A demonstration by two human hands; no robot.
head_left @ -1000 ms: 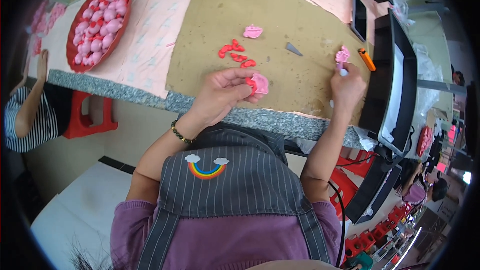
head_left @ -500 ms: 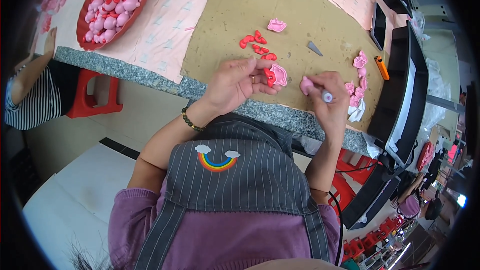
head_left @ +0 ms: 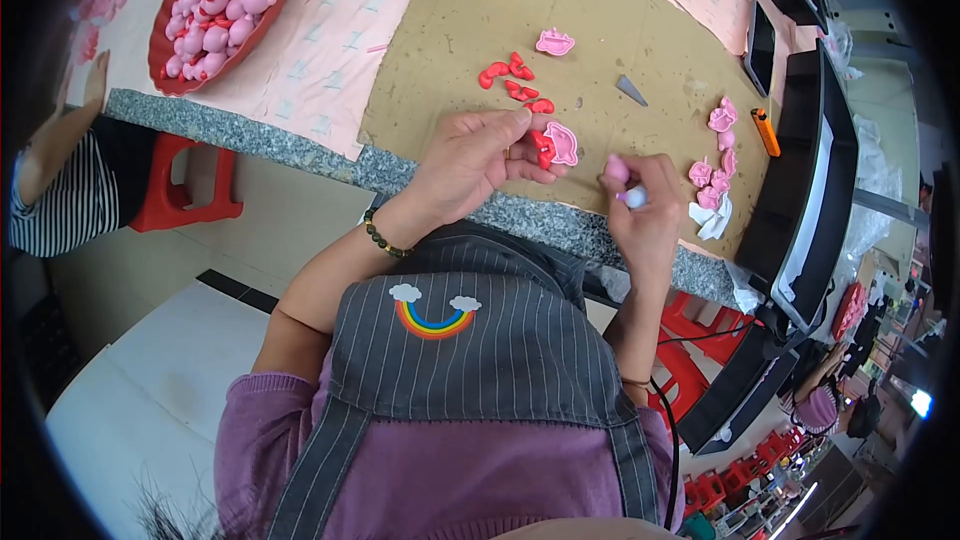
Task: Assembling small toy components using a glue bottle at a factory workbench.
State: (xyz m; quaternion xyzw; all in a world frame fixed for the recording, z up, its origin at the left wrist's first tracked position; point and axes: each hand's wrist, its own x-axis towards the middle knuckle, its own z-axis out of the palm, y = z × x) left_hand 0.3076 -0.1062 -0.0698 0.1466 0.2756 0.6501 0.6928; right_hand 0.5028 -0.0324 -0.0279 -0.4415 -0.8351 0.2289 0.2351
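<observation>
The left hand (head_left: 485,155) has thumb and fingers pinched around a red bow-shaped piece (head_left: 543,148), with a pink open-backed shell (head_left: 563,144) against it, near the table's granite edge (head_left: 560,224). The right hand (head_left: 645,205) is curled closed around a rounded pink piece (head_left: 617,169) and a pale-ended pen-like tool (head_left: 635,198), above the brown mat (head_left: 470,15). The moulded parts look light and fairly stiff — likely smooth enough to slip — and the shell's thin rim seems the fragile spot, so its outer sides suit a gentle fingertip hold.
</observation>
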